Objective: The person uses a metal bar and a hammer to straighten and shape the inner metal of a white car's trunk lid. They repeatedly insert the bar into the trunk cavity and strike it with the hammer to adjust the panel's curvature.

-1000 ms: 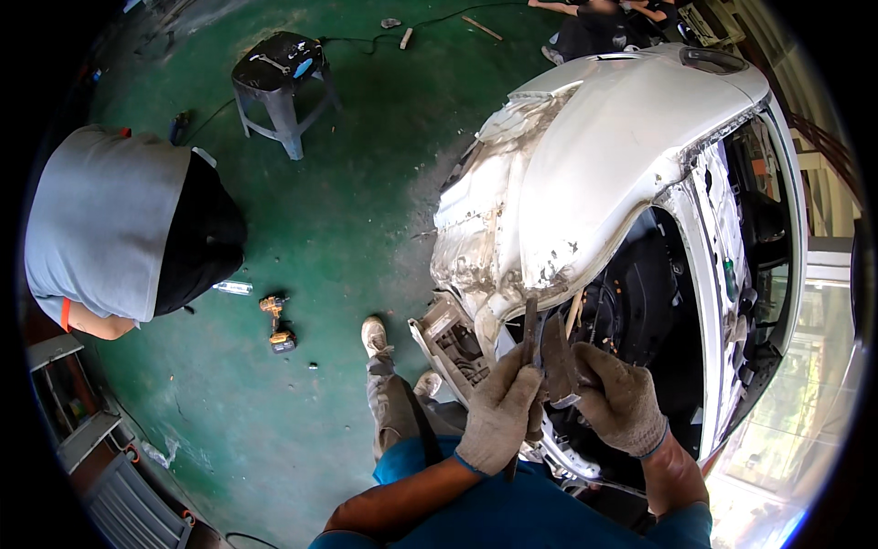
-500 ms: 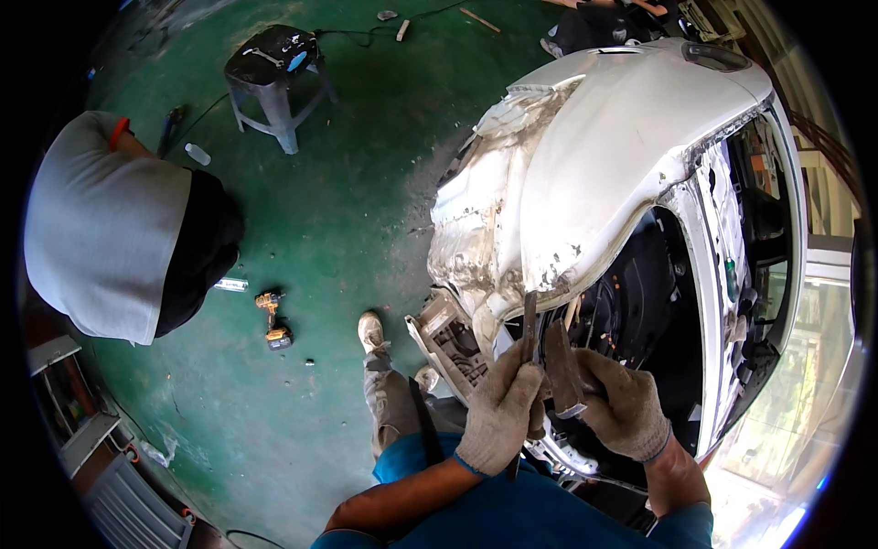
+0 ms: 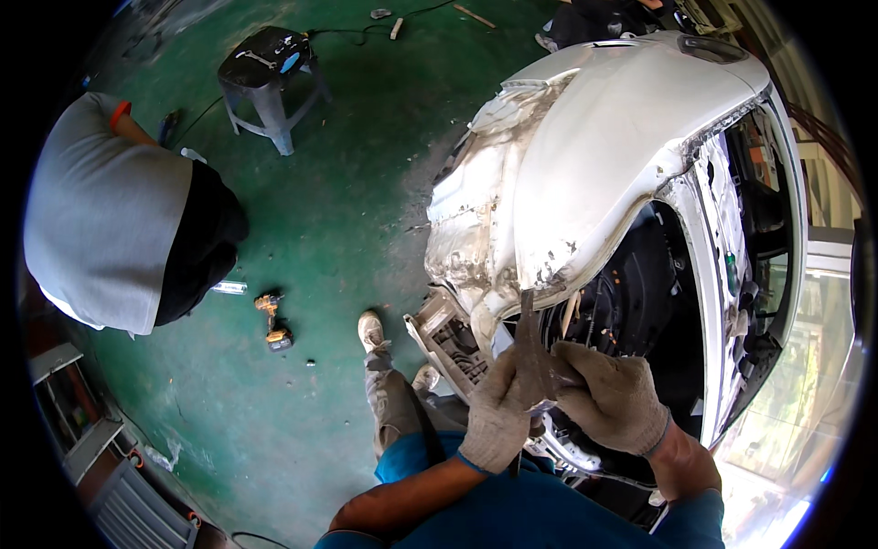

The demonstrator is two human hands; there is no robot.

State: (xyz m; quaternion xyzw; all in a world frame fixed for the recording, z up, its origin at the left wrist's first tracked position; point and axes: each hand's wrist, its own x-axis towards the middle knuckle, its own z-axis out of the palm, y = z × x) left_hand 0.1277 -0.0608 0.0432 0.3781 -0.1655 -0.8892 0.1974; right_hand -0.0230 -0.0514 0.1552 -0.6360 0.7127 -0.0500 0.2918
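Both my hands wear pale, soiled work gloves and meet in front of me, over the edge of a white car body point(image 3: 604, 156). My left hand point(image 3: 497, 414) is closed around a narrow dark metal bar point(image 3: 527, 306), its tip pointing away from me beside the body's lower corner. A flat, brownish metal piece point(image 3: 531, 366) with a bright near edge is gripped by my right hand point(image 3: 617, 400). It lies against or over the bar; whether they touch is unclear. The bar's lower part is mostly hidden by my left glove.
A person in a grey shirt point(image 3: 110, 220) bends at the left. An orange-black cordless drill point(image 3: 272, 322) lies on the green floor. Farther off stands a stool point(image 3: 267, 69) with a wrench on it. Another person point(image 3: 599, 23) is beyond the car. A wooden stick point(image 3: 570, 314) shows by the opening.
My right hand has brought the flat metal piece leftward, from beside the bar to over it. My left hand stays nearly in place. The person at the left has shifted slightly.
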